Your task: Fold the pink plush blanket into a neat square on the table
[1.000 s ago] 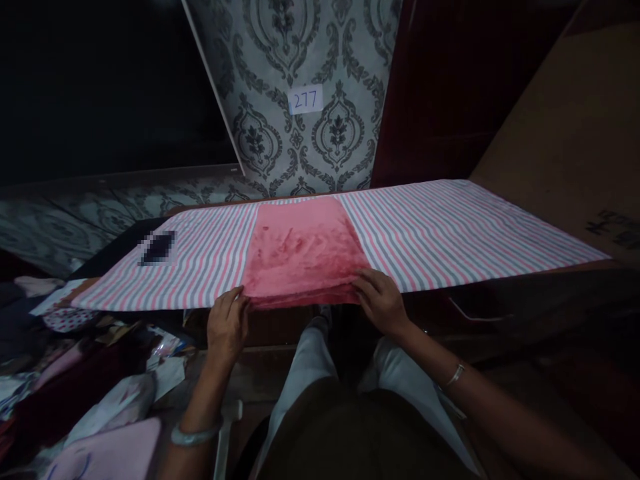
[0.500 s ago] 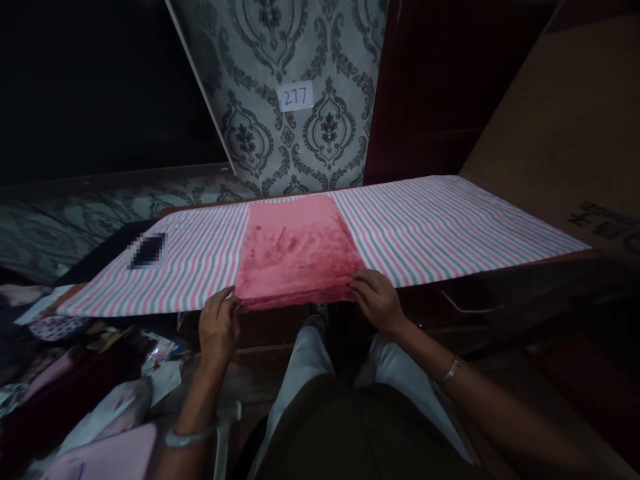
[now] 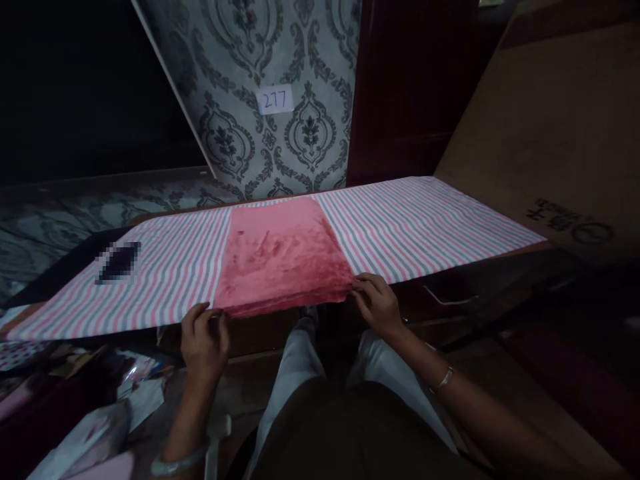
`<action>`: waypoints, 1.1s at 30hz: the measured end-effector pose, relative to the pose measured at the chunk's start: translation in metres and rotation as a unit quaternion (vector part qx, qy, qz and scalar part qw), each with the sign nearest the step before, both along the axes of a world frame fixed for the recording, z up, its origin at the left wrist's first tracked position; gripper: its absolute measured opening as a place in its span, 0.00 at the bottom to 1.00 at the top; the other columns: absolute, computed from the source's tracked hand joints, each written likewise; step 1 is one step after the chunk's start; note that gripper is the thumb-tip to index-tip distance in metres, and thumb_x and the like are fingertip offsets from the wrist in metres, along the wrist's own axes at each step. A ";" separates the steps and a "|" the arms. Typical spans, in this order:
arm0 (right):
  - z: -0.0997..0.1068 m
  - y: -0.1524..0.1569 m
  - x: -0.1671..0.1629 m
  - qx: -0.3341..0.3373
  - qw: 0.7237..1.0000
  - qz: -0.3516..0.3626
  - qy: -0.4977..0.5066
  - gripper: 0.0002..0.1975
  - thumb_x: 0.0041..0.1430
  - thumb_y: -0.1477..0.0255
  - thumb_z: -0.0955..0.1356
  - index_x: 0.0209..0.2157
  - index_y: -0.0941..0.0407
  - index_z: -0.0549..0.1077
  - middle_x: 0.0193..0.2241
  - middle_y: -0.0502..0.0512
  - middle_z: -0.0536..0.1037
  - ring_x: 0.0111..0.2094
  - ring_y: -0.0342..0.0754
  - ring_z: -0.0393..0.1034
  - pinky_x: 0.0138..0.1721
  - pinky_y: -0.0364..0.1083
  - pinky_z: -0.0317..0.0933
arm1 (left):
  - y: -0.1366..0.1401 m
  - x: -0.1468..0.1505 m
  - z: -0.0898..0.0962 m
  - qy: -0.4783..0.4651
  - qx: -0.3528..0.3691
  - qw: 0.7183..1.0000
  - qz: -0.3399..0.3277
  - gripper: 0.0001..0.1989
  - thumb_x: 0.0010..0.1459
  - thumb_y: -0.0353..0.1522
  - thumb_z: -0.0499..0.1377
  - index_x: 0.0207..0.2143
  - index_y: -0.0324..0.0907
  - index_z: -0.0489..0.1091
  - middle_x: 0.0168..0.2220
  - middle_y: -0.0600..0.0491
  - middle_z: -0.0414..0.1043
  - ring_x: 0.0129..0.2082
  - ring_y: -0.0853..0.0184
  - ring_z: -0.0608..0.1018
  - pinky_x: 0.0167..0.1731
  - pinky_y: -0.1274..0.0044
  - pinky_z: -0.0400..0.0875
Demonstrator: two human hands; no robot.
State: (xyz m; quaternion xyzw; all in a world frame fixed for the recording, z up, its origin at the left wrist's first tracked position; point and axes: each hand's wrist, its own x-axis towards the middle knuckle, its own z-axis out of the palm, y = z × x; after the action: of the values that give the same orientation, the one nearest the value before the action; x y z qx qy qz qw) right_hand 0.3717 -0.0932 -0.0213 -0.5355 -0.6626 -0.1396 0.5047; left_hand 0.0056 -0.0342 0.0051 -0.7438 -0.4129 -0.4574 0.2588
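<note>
A folded pink towel [image 3: 283, 250] with a plush, smudged-looking nap lies on a striped cloth [image 3: 410, 223]. Its folded layers show along the near edge. My left hand [image 3: 204, 343] has its fingertips closed at the towel's near left corner, thumb below and fingers above. At the near right corner, the fingers of my right hand [image 3: 380, 303] are pinched on the edge. The underside of the towel is hidden.
The striped cloth covers a long narrow table, a blurred dark patch [image 3: 119, 262] at its left. A large cardboard box [image 3: 565, 127] leans at right, a dark screen [image 3: 90, 87] stands back left. Clutter [image 3: 100, 413] lies low left. A paper marked 277 [image 3: 275, 99] hangs on the wall.
The view has turned slightly right, so the scene sits further left. My hands stay at the towel's near corners, with the left fingers slightly more spread. The towel rests in the same place.
</note>
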 end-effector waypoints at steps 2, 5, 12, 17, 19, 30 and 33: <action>-0.005 -0.006 -0.001 -0.007 0.999 0.000 0.040 0.06 0.64 0.74 0.66 0.39 0.53 0.75 0.40 0.59 0.78 0.43 0.52 0.73 0.44 0.51 0.69 | -0.007 0.011 -0.003 -0.019 0.033 0.999 0.007 0.14 0.55 0.27 0.63 0.44 0.41 0.68 0.42 0.45 0.70 0.43 0.60 0.74 0.40 0.70 0.70; -0.013 -0.014 -0.009 -0.043 0.994 0.012 0.099 0.07 0.64 0.73 0.65 0.35 0.53 0.75 0.35 0.57 0.78 0.39 0.50 0.74 0.41 0.49 0.68 | -0.017 0.039 -0.008 0.020 0.034 0.997 -0.064 0.13 0.55 0.24 0.62 0.43 0.42 0.68 0.36 0.49 0.70 0.37 0.63 0.73 0.37 0.72 0.69; -0.014 -0.021 -0.034 -0.165 0.932 0.062 0.317 0.10 0.59 0.64 0.67 0.33 0.54 0.78 0.29 0.54 0.80 0.30 0.49 0.75 0.33 0.46 0.67 | -0.027 0.113 -0.014 0.088 -0.018 0.979 -0.183 0.11 0.59 0.24 0.58 0.45 0.40 0.70 0.38 0.46 0.76 0.39 0.61 0.74 0.40 0.70 0.67; 0.001 -0.010 -0.045 -0.241 0.807 0.106 0.528 0.18 0.48 0.54 0.72 0.27 0.56 0.76 0.21 0.51 0.76 0.19 0.44 0.68 0.21 0.42 0.60 | -0.021 0.134 -0.014 0.076 -0.032 0.978 -0.191 0.17 0.60 0.24 0.57 0.51 0.40 0.70 0.44 0.44 0.78 0.46 0.59 0.74 0.45 0.69 0.65; 0.005 -0.006 -0.049 -0.259 0.757 0.123 0.588 0.22 0.42 0.52 0.74 0.26 0.57 0.75 0.21 0.51 0.77 0.18 0.43 0.67 0.20 0.41 0.58 | -0.019 0.137 -0.017 0.080 -0.041 0.975 -0.202 0.19 0.61 0.25 0.55 0.54 0.41 0.70 0.45 0.44 0.78 0.48 0.60 0.74 0.46 0.69 0.65; 0.016 -0.002 -0.060 -0.224 0.679 0.134 0.687 0.20 0.36 0.57 0.77 0.24 0.57 0.74 0.20 0.49 0.76 0.17 0.39 0.65 0.18 0.39 0.54 | -0.010 0.160 -0.013 0.084 -0.061 0.993 -0.061 0.10 0.63 0.31 0.57 0.43 0.44 0.76 0.39 0.45 0.78 0.39 0.58 0.72 0.37 0.66 0.58; 0.019 -0.005 -0.062 -0.248 0.656 0.151 0.697 0.22 0.35 0.56 0.78 0.26 0.58 0.74 0.21 0.49 0.76 0.17 0.39 0.65 0.18 0.39 0.54 | -0.007 0.167 -0.008 0.094 -0.072 0.992 -0.041 0.06 0.62 0.32 0.58 0.38 0.44 0.76 0.35 0.46 0.76 0.35 0.59 0.70 0.34 0.67 0.55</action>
State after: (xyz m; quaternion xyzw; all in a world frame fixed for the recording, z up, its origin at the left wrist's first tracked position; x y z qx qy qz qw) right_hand 0.3092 -0.0977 -0.0024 -0.4737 -0.1983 0.5223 0.6808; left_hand 0.1723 -0.0412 -0.0028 -0.8165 -0.3875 -0.3650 0.2236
